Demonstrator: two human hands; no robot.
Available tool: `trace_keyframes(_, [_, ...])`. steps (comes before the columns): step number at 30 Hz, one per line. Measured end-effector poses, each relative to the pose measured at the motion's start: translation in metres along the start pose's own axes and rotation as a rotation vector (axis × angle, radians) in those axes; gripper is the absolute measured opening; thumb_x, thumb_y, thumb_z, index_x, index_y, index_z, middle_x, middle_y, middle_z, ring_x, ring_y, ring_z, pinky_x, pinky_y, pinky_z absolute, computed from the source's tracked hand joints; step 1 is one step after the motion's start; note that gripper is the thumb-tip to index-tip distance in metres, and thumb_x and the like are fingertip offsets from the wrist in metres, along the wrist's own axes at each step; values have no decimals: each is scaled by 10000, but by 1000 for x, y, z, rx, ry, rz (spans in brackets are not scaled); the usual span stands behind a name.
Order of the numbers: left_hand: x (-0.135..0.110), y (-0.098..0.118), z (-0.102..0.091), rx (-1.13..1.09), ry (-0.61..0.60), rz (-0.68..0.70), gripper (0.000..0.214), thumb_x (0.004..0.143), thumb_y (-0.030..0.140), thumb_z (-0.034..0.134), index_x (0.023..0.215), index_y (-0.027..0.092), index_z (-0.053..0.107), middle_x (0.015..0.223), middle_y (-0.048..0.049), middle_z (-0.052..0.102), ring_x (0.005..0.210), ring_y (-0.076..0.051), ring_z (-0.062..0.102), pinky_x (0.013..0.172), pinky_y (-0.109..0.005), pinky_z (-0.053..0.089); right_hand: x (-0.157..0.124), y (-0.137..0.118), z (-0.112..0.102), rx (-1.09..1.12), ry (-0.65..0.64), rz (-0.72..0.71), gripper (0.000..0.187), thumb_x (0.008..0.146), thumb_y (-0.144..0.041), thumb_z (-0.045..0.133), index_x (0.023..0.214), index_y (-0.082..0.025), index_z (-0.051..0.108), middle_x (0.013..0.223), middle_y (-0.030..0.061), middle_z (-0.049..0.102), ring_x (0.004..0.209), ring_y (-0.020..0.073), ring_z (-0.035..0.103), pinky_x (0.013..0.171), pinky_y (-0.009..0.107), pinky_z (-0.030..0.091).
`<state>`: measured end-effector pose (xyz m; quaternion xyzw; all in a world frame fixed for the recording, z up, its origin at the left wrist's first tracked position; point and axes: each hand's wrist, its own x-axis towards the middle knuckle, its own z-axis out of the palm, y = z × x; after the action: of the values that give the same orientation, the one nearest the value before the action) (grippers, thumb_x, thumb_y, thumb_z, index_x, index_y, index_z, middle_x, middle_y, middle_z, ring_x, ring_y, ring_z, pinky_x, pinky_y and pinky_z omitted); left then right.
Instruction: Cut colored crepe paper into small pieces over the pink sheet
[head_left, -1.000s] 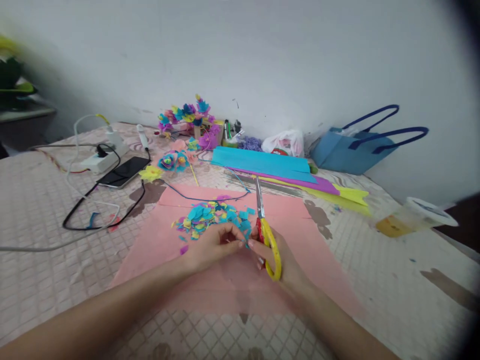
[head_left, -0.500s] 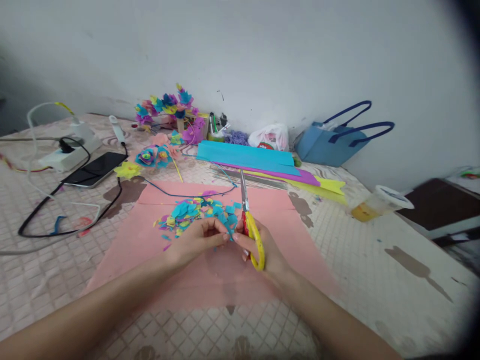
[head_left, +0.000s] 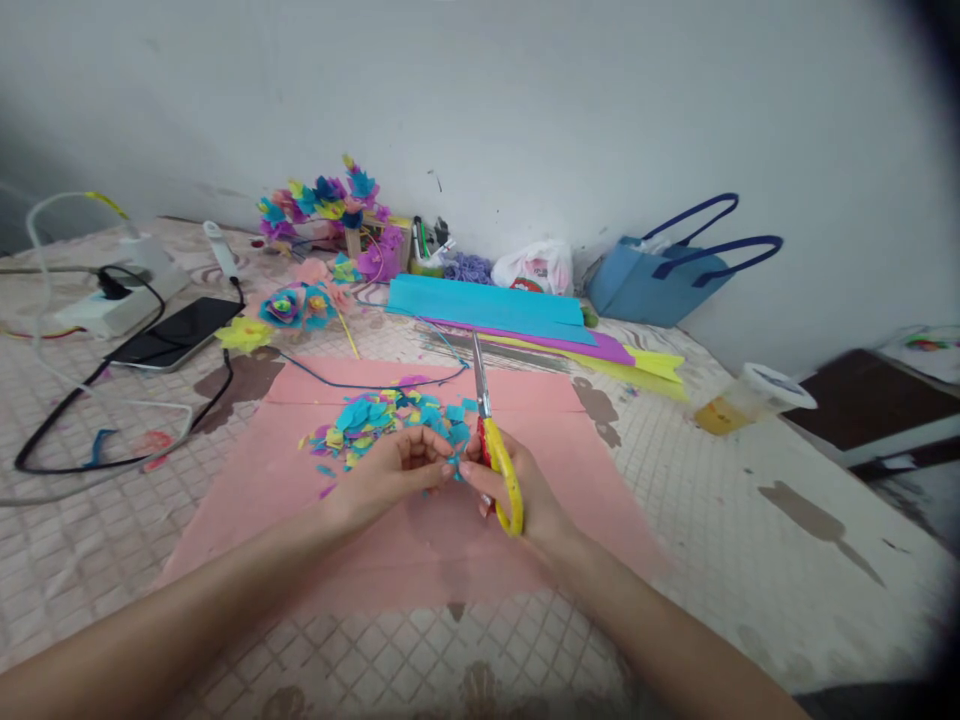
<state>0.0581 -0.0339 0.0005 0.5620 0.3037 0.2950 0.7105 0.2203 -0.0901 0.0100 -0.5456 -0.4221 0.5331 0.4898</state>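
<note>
My left hand pinches a small piece of blue paper between thumb and fingertips. Close against it, the thumb and finger of my right hand meet at the same piece. Scissors with yellow and red handles rest in my right hand, blades pointing away from me and together. Just beyond my left hand lies a heap of small blue, yellow and purple paper cuttings. Both hands are above a pink paper sheet spread on the table. The fingertips partly hide the blue piece.
Blue paper strips lie over purple and yellow ones at the back. Paper flowers, a phone and a power strip are on the left. A blue bag and a plastic tub stand on the right.
The whole view has shifted slightly. Both hands stay together at the blue piece, their fingertips moved a little; the scissors remain in my right hand.
</note>
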Motion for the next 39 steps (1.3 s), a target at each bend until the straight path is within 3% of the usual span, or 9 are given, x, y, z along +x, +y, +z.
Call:
trace_keyframes(19, [-5, 2, 4, 134, 2, 123, 244, 723, 286, 740, 852, 154, 581, 791, -17, 612, 715, -148, 587, 652, -281, 458, 1, -1, 1, -27, -3, 12, 362, 576, -327, 765, 772, -200, 489, 636, -82, 491, 396, 46, 421, 304, 168, 391])
trace_keyframes(24, [-4, 2, 3, 131, 24, 90, 313, 673, 324, 791, 847, 166, 584, 794, -17, 624, 733, -165, 608, 675, -296, 476, -1, -2, -2, -33, 31, -41, 324, 634, -332, 733, 781, -214, 470, 652, -71, 496, 428, 63, 439, 347, 188, 400])
trace_keyframes(32, [-6, 8, 3, 147, -3, -52, 238, 744, 363, 724, 734, 145, 630, 647, 6, 636, 596, -125, 588, 616, -267, 481, 0, 3, -1, -32, 27, -113, 330, 656, -318, 739, 787, -225, 451, 642, -69, 509, 417, 69, 408, 364, 205, 380])
trace_keyframes(39, [-5, 8, 2, 129, 21, -37, 223, 739, 341, 730, 724, 145, 624, 607, 8, 638, 581, -121, 589, 602, -255, 486, -2, -1, 0, -37, 2, -64, 327, 647, -354, 729, 795, -216, 473, 670, -61, 499, 445, 70, 426, 353, 194, 397])
